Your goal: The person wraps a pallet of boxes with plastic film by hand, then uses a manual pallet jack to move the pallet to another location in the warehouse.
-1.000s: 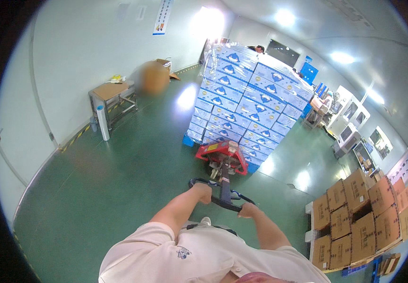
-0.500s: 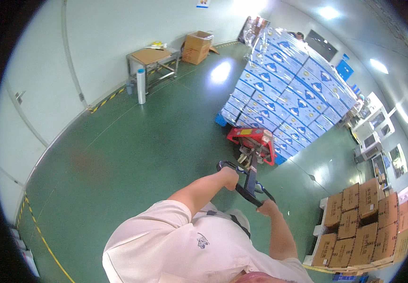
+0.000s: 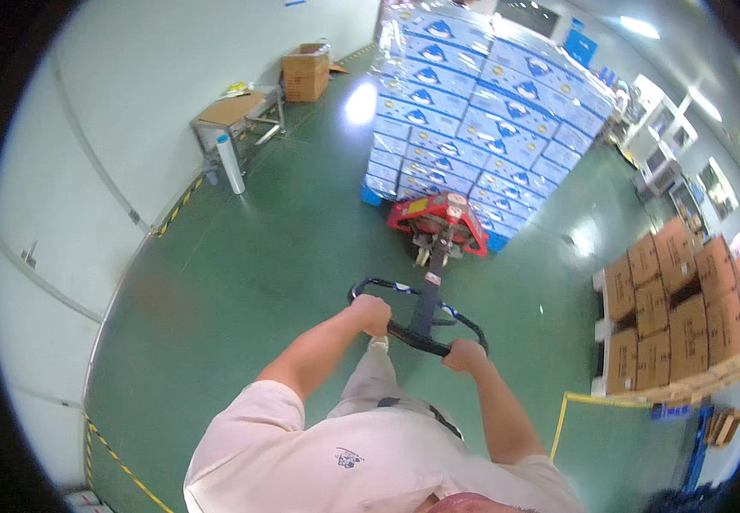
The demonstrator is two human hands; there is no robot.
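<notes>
Firmly clenched, left hand (image 3: 373, 313) and right hand (image 3: 465, 355) on opposite sides of the pallet-jack handle loop (image 3: 417, 316), steering the wrapped stack of blue-and-white cartons (image 3: 481, 128).

The pallet jack (image 3: 435, 224) stands ahead of the person, its forks under the wrapped stack of boxes (image 3: 481, 111) beyond. A tabletop (image 3: 231, 109) and an open carton (image 3: 306, 73) lie far left by the wall; another loaded pallet (image 3: 686, 316) sits to the right.

Pallet (image 3: 370, 193) mostly hidden under boxes (image 3: 481, 111)
</notes>
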